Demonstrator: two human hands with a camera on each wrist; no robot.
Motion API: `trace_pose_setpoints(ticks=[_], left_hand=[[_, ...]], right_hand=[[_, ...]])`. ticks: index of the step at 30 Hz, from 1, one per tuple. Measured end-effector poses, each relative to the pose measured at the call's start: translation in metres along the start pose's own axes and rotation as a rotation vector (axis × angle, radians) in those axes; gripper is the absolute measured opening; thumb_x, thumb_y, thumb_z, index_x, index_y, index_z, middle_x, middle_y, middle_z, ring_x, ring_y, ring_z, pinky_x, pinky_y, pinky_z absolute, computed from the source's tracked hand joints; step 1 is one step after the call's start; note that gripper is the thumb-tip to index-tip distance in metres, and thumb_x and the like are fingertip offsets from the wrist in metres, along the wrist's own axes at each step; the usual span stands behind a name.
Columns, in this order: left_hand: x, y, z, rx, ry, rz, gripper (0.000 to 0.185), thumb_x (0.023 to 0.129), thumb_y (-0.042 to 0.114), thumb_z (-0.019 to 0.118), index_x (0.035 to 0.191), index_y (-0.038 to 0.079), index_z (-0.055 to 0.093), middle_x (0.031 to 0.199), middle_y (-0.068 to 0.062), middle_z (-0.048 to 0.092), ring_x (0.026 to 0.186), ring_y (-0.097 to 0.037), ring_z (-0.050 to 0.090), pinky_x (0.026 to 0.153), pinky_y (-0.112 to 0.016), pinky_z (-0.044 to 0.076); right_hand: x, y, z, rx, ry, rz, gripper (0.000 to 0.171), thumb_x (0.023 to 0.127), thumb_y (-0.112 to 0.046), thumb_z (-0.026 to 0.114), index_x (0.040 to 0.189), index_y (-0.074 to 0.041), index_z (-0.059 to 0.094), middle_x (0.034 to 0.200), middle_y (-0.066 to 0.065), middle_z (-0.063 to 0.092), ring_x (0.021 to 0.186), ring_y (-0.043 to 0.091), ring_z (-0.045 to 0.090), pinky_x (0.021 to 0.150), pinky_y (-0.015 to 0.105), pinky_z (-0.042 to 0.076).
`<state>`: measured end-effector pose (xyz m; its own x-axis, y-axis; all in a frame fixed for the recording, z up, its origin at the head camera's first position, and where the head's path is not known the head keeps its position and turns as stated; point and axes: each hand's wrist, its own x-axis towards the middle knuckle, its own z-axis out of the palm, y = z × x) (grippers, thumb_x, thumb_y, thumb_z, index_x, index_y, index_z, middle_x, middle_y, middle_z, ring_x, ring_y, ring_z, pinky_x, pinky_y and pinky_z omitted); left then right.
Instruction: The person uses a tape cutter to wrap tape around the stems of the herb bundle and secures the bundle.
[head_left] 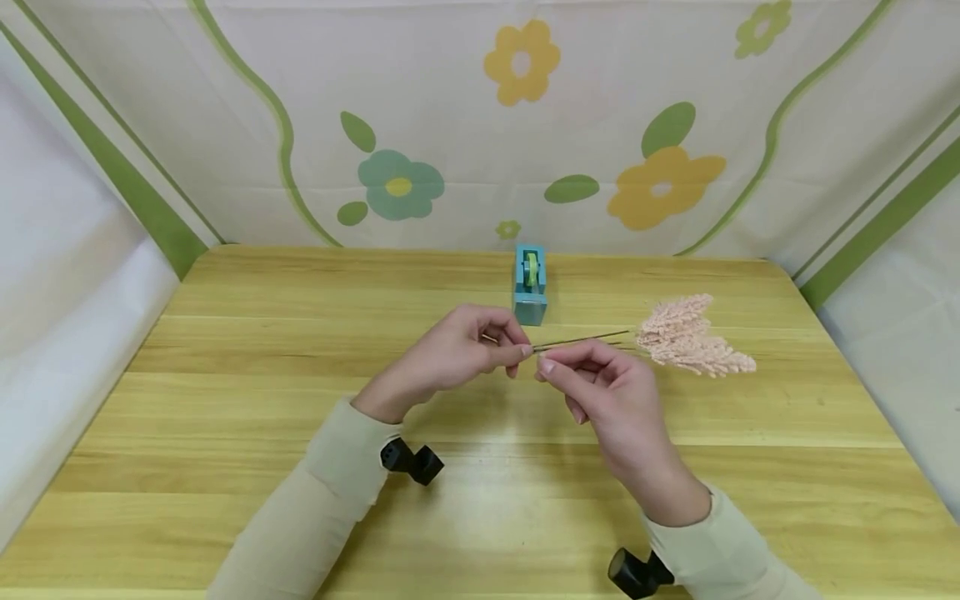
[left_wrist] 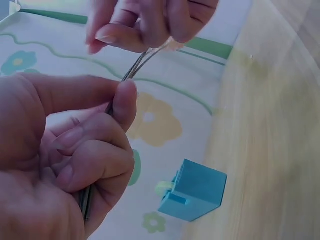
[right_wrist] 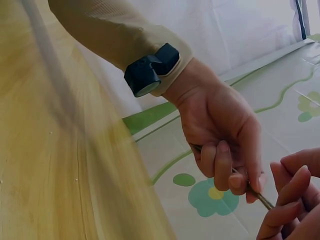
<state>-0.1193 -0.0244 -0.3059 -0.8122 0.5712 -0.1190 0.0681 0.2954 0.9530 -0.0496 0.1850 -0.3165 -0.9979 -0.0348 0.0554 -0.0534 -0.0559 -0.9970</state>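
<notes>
Above the middle of the wooden table (head_left: 225, 400) both hands hold a bundle of thin wire stems (head_left: 581, 339). The stems end on the right in pale pink feathery flower sprigs (head_left: 693, 337). My left hand (head_left: 521, 350) grips the stems' left end with curled fingers, thumb pressed on top. In the left wrist view the stems (left_wrist: 134, 70) run through the left hand (left_wrist: 107, 112) up to the right hand (left_wrist: 145, 35). My right hand (head_left: 546, 367) pinches the stems right beside the left fingertips. The right wrist view shows the stems (right_wrist: 260, 196) between the left hand (right_wrist: 235, 175) and the right hand's fingers (right_wrist: 292, 200).
A teal tape dispenser (head_left: 530, 283) with a green roll stands just behind the hands, and shows in the left wrist view as the dispenser (left_wrist: 194, 190). A floral cloth backdrop (head_left: 480, 125) rises behind the table, with white walls on both sides.
</notes>
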Motion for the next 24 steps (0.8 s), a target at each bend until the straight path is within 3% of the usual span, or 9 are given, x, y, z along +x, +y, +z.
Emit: trace_pose_setpoints(ticks=[8, 13, 19, 24], left_hand=[[-0.0023, -0.0014, 0.0001, 0.048, -0.084, 0.102, 0.01, 0.105, 0.014, 0.07, 0.095, 0.012, 0.074, 0.085, -0.003, 0.069, 0.086, -0.027, 0.063, 0.063, -0.027, 0.039], [-0.0028, -0.0035, 0.0009, 0.075, -0.129, 0.158, 0.012, 0.105, 0.012, 0.069, 0.095, 0.011, 0.074, 0.084, -0.002, 0.067, 0.076, -0.017, 0.056, 0.058, -0.025, 0.035], [-0.0033, -0.0044, 0.0025, 0.117, -0.108, 0.234, 0.013, 0.106, 0.009, 0.067, 0.096, 0.01, 0.075, 0.078, -0.001, 0.063, 0.062, -0.011, 0.047, 0.053, -0.023, 0.034], [-0.0046, -0.0064, 0.0042, 0.12, -0.071, 0.228, 0.013, 0.106, 0.009, 0.068, 0.095, 0.01, 0.075, 0.077, -0.001, 0.063, 0.059, -0.01, 0.047, 0.053, -0.023, 0.035]], right_hand=[[-0.0007, 0.0009, -0.0003, -0.007, -0.002, 0.003, 0.012, 0.098, -0.002, 0.077, 0.096, -0.012, 0.082, 0.087, -0.001, 0.083, 0.054, 0.006, 0.046, 0.05, 0.022, 0.04], [-0.0004, 0.0021, -0.0006, 0.012, -0.01, -0.002, 0.012, 0.098, -0.001, 0.077, 0.096, -0.012, 0.082, 0.087, -0.001, 0.083, 0.053, 0.007, 0.051, 0.052, 0.022, 0.047], [-0.0001, 0.0033, -0.0016, 0.02, -0.008, -0.019, 0.011, 0.098, 0.0, 0.077, 0.096, -0.01, 0.081, 0.086, 0.0, 0.082, 0.052, 0.008, 0.053, 0.051, 0.022, 0.048], [-0.003, 0.0046, -0.0036, -0.015, -0.013, 0.009, 0.007, 0.098, -0.002, 0.077, 0.099, -0.008, 0.081, 0.087, -0.002, 0.082, 0.049, 0.008, 0.052, 0.048, 0.022, 0.046]])
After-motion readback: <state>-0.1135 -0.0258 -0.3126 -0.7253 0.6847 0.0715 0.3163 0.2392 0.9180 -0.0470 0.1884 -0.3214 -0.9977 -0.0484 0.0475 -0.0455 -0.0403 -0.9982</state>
